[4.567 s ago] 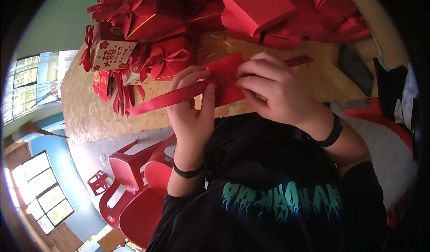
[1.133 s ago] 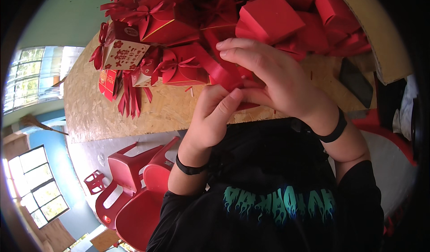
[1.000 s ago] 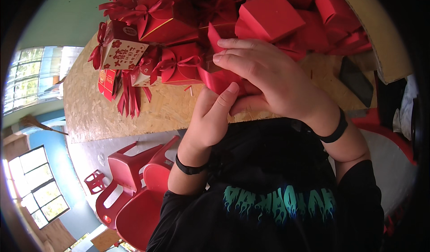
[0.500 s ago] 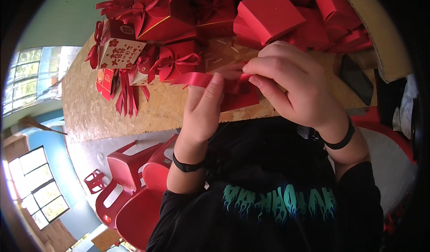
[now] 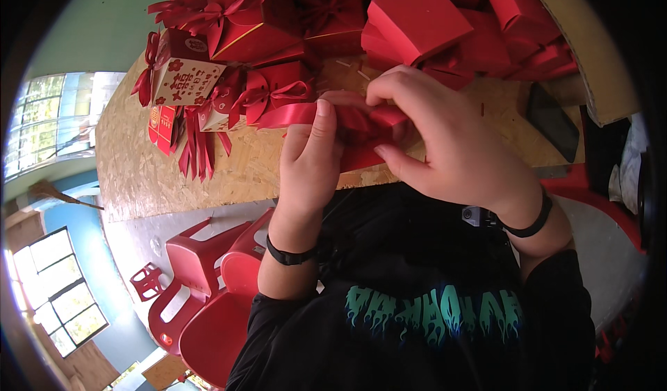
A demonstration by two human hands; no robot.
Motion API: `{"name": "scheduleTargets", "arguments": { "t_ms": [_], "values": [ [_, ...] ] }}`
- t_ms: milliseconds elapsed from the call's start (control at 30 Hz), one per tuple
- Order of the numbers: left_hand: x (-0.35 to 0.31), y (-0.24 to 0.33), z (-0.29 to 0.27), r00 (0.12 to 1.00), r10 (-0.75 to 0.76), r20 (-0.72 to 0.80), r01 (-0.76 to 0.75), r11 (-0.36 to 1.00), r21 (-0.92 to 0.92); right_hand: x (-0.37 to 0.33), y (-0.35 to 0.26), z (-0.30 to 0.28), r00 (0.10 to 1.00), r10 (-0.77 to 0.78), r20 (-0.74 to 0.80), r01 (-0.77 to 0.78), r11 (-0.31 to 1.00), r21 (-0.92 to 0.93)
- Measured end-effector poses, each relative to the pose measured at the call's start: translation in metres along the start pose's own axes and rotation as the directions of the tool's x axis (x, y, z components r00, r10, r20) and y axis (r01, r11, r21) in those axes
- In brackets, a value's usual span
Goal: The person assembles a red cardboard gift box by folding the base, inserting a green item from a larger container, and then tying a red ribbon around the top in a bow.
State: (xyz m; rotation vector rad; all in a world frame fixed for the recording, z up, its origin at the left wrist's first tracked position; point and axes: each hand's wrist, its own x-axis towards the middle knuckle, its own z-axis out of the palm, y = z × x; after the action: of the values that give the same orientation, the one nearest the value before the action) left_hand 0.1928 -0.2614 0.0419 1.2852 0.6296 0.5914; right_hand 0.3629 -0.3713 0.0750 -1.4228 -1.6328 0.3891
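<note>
My left hand [image 5: 310, 165] is closed at the table's near edge, its thumb pressing a shiny red ribbon [image 5: 286, 116] against the fingers. One end of the ribbon sticks out to the left. Under and between the hands is a red gift box [image 5: 363, 157], mostly covered by fingers and ribbon. On its right side, my right hand [image 5: 448, 137] is open, with thumb and forefinger spread apart around a red ribbon loop or fold [image 5: 389, 117]. Its other fingers are partly hidden behind the ribbon.
Beyond the hands are finished red boxes with bows [image 5: 274, 92], plain red boxes [image 5: 420, 19] and a white-and-red patterned box [image 5: 186, 77]. Loose ribbons [image 5: 198, 151] lie left on the board table [image 5: 139, 172]. A dark phone [image 5: 551, 123] is at right; red chairs [image 5: 222, 321] stand below left.
My right thumb and forefinger have parted from a pinch on the ribbon and spread. The left hand has shifted slightly left, still gripping the ribbon.
</note>
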Motion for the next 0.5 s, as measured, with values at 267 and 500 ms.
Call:
{"name": "scheduleTargets", "arguments": {
  "t_ms": [267, 500],
  "values": [
    [-0.002, 0.004, 0.003, 0.979, 0.175, -0.103, -0.121, 0.91, 0.396, -0.001, 0.021, 0.023, 0.969, -0.237, -0.067, 0.216, 0.948, -0.235],
    [0.002, 0.0, 0.006, 0.994, -0.022, -0.106, -0.002, 0.976, -0.218, -0.012, 0.024, 0.034, 0.979, -0.144, -0.141, 0.116, 0.975, -0.188]
  ]
}}
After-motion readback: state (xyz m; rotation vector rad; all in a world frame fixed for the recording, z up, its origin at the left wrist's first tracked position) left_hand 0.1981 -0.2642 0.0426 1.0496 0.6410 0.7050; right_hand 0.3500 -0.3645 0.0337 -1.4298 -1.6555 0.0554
